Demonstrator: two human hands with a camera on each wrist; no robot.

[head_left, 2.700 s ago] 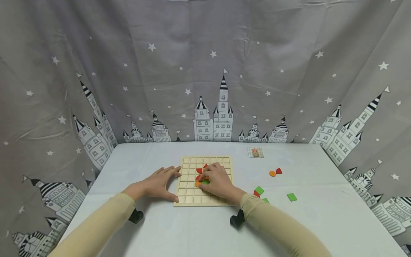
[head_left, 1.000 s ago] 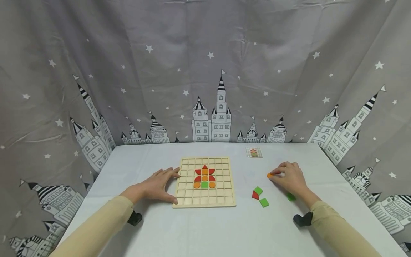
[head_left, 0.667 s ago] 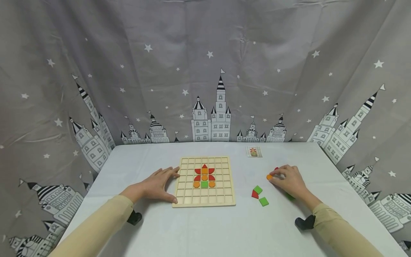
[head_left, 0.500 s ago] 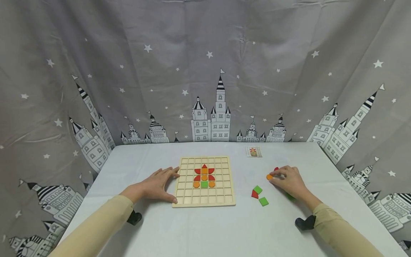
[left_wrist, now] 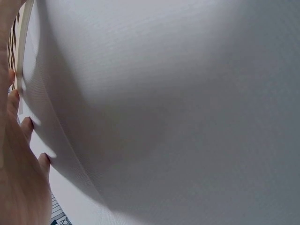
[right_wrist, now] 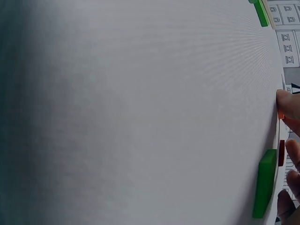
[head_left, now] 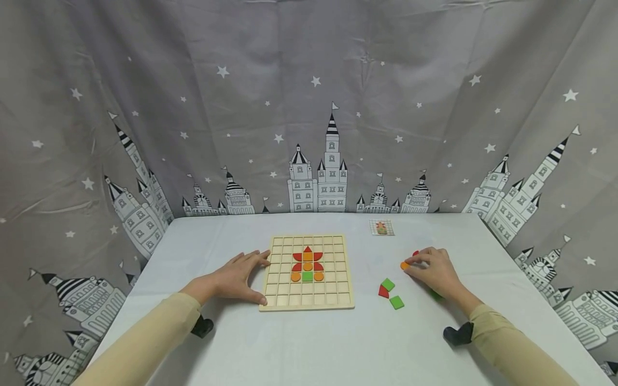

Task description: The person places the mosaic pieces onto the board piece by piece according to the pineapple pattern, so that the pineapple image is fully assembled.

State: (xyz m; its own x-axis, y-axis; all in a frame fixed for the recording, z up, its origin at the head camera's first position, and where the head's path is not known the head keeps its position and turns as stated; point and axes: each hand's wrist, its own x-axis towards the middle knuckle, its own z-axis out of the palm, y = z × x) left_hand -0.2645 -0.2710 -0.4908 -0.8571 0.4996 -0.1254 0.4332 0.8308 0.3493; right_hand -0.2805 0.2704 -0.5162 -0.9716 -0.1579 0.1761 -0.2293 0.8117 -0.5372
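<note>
1. Head view: right hand (head_left: 436,271) pinches an orange disc (head_left: 404,265) on the table (head_left: 309,348), toward its right edge
2. Left hand (head_left: 235,279) lies flat, fingers straight, against the board's (head_left: 333,301) left edge
3. Green squares (head_left: 397,302) lie between board and right hand

Fingers at the worktop's edge
Fingers (right_wrist: 288,105) are touching an orange piece (right_wrist: 280,115); a green block (right_wrist: 265,183) is lying on the worktop (right_wrist: 140,117).

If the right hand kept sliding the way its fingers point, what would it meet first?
The right hand points left across the table, fingertips on the orange round piece. Past that piece the white tabletop looks free, so the next thing in line is probably the wooden grid board, at its right edge; depth is hard to judge.
</note>
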